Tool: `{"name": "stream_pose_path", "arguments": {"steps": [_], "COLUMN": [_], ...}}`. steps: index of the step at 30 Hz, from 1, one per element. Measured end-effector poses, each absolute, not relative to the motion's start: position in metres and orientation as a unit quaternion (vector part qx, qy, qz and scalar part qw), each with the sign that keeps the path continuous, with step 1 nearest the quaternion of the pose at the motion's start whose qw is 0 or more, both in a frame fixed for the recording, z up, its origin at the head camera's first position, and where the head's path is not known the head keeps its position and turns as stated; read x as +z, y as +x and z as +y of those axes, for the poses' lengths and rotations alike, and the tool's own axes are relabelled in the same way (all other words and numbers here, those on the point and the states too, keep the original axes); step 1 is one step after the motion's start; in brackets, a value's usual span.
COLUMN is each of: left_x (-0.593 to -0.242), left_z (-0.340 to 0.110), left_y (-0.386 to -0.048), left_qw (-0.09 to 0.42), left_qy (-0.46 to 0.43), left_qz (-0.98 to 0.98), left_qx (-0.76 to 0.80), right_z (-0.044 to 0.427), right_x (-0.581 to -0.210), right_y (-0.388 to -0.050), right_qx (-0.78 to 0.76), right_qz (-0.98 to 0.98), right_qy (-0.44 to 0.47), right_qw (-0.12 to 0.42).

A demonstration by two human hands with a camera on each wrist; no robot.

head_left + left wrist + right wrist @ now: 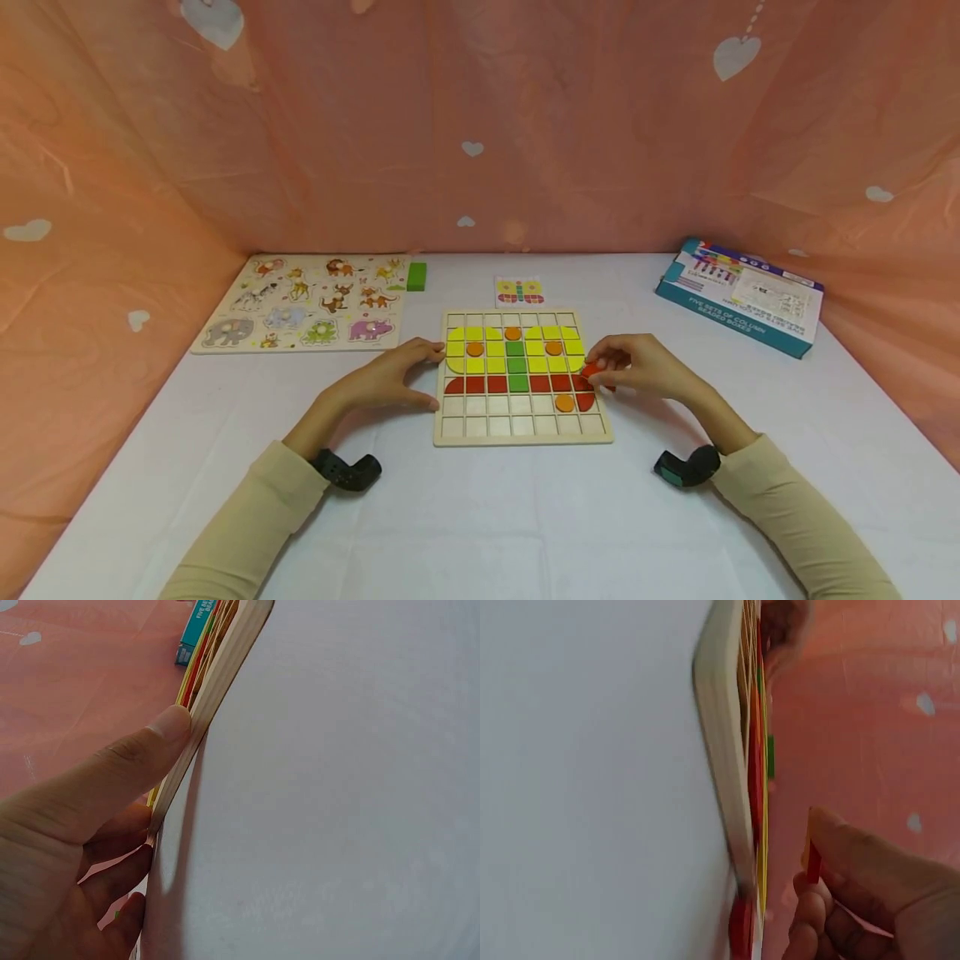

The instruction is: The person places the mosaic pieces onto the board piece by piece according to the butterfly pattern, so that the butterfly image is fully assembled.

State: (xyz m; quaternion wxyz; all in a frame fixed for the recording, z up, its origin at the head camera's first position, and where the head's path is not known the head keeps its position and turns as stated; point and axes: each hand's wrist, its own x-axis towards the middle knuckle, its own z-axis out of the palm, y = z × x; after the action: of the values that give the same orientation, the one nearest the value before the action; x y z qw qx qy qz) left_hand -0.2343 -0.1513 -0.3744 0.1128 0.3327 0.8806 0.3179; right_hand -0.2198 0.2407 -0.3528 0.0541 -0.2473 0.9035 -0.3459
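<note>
A wooden grid board [489, 427] bears yellow, red, green and orange tiles in a butterfly pattern. My left hand [392, 377] touches the board's left edge with its thumb and fingertips, fingers spread rather than curled round it. At the board's right edge, my right hand [651, 365] pinches a small red tile [814, 864] between thumb and fingers, just above the surface. Beneath that hand, a red rounded tile [585, 402] and an orange round tile [564, 403] lie in the lower right squares. Another red piece [741, 930] shows by the board's edge in the right wrist view.
Behind the board lies a small butterfly pattern card [519, 292]. An animal puzzle board [315, 287] lies at the back left, with a green block [416, 277] at its corner. A teal box [738, 296] sits at the back right. Patterned pink cloth [480, 125] hangs behind the table.
</note>
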Motion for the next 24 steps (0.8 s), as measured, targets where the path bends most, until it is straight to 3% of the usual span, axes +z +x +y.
{"name": "stream_pose_path", "arguments": {"steps": [9, 16, 24], "left_x": [-0.376, -0.376, -0.376], "left_z": [-0.151, -0.151, -0.151], "left_y": [-0.235, -0.235, -0.236], "left_qw": [0.114, 0.114, 0.110], "left_qy": [0.336, 0.335, 0.340], "left_qz": [0.878, 0.878, 0.878], "left_qx": [0.321, 0.321, 0.320], "right_z": [0.192, 0.185, 0.197], "right_x": [-0.359, -0.366, -0.368], "right_y": [-0.206, -0.204, -0.212], "right_qx": [-0.339, -0.316, -0.343], "right_qz": [0.893, 0.891, 0.851], "right_qy": [-0.292, -0.325, -0.383], "right_qw": [0.056, 0.044, 0.105]}}
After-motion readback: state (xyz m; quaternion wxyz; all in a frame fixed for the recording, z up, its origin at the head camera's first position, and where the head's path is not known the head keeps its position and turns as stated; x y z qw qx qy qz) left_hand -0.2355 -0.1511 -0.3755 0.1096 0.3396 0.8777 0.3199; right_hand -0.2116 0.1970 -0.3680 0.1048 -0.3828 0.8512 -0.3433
